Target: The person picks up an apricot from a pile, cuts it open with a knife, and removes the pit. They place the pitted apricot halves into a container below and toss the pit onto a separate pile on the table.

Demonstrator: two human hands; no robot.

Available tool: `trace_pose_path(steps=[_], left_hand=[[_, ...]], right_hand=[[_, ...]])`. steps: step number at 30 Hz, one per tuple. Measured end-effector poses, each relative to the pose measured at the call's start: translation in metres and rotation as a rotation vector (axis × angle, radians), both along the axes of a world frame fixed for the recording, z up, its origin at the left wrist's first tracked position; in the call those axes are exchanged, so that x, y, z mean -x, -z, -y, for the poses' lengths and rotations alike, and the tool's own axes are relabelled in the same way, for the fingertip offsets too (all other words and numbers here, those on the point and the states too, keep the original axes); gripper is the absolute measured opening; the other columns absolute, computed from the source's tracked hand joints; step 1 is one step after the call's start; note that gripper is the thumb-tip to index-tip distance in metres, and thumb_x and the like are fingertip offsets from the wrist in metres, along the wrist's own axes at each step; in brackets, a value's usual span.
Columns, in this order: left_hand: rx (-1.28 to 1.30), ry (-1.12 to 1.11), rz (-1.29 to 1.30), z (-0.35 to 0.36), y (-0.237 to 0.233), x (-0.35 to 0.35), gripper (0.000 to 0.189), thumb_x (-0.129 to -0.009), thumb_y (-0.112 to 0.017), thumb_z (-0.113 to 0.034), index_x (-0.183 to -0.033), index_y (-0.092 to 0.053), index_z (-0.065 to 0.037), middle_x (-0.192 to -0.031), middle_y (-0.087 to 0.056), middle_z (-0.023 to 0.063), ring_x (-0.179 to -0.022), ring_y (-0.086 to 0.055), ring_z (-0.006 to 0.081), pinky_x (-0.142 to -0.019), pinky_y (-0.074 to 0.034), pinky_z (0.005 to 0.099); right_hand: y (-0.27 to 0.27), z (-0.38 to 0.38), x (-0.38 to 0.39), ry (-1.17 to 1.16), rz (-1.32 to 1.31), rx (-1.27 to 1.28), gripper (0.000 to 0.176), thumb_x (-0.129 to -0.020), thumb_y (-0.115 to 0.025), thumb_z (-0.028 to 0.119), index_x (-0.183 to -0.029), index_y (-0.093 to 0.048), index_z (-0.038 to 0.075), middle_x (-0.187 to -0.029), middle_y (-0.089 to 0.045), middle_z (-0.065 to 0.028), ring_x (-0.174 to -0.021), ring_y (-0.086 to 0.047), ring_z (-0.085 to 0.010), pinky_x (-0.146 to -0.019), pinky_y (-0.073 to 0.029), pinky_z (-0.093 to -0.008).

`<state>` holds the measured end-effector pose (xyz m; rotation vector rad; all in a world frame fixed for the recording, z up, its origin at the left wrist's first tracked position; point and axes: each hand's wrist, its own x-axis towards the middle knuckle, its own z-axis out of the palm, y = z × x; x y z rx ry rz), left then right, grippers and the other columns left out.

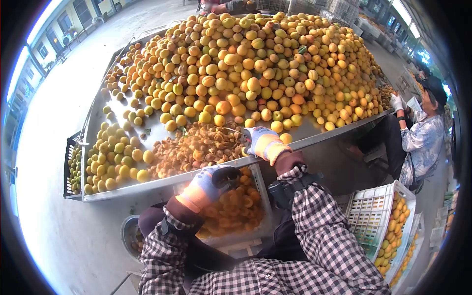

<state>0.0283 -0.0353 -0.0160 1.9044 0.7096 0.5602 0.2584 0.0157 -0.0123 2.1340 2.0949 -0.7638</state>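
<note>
My left hand (202, 186) is curled over the crate (265, 196) of orange pieces (231, 211); my right hand (264, 142) is beside the brown pile (189, 147) at the bench's (319, 139) near edge. I can't tell what either grips. Whole fruit (246, 64) lies beyond.

Pale building (73, 15) is standing at your upper left, dark windows (64, 22) lining it. Glare is washing out the floor (54, 123) on your left. Metal tabletop (306, 129) is spanning ahead; roof (427, 24) is overhanging upper right.
</note>
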Motion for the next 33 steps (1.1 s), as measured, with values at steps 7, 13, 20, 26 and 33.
trace_pose_path(steps=[7,13,20,26,33], left_hand=[[-0.095,-0.301,0.066,-0.012,0.008,0.001,0.023,-0.084,-0.069,-0.005,-0.107,-0.067,-0.003,-0.095,-0.071,0.0094,-0.085,-0.067,0.0159,-0.078,-0.053,0.0295],[0.19,-0.408,0.27,-0.025,0.018,-0.011,0.052,-0.077,-0.076,0.0,-0.126,-0.057,-0.001,-0.11,-0.067,0.0055,-0.097,-0.062,0.0123,-0.086,-0.051,0.0275],[0.18,-0.411,0.418,-0.038,0.027,-0.007,0.038,-0.08,-0.076,-0.007,-0.115,-0.063,0.0,-0.093,-0.068,0.0042,-0.073,-0.062,0.0096,-0.064,-0.051,0.0238],[0.464,-0.505,0.609,-0.031,0.012,-0.006,0.031,-0.085,-0.07,-0.008,-0.114,-0.062,0.003,-0.084,-0.066,0.0056,-0.062,-0.058,0.0098,-0.054,-0.046,0.0225],[0.622,-0.579,0.675,-0.03,0.006,-0.003,0.036,-0.088,-0.069,-0.021,-0.115,-0.061,0.003,-0.087,-0.065,0.0052,-0.064,-0.057,0.0107,-0.056,-0.047,0.0243]], right_hand=[[0.033,-0.011,-0.026,0.086,-0.439,-0.196,0.06,-0.066,-0.083,0.027,-0.118,-0.061,0.006,-0.104,-0.069,-0.0121,-0.096,-0.066,-0.0243,-0.085,-0.051,-0.0347],[0.014,-0.004,0.001,0.211,-0.977,-0.067,0.044,-0.067,-0.087,0.018,-0.106,-0.068,0.007,-0.086,-0.066,-0.0001,-0.078,-0.057,-0.0095,-0.073,-0.049,-0.026],[0.01,0.001,0.024,0.278,-1.166,-0.097,0.025,-0.079,-0.078,0.015,-0.101,-0.07,0.007,-0.077,-0.067,-0.0003,-0.065,-0.057,-0.006,-0.062,-0.047,-0.0217],[0.02,0.003,0.025,0.289,-1.28,-0.109,0.02,-0.086,-0.073,0.018,-0.102,-0.07,0.009,-0.073,-0.067,0.0024,-0.047,-0.046,-0.0024,-0.042,-0.036,-0.0208],[0.013,0.019,0.036,0.256,-1.216,-0.072,0.026,-0.089,-0.07,0.019,-0.111,-0.065,0.006,-0.079,-0.068,-0.001,-0.058,-0.054,-0.0043,-0.053,-0.044,-0.0216]])
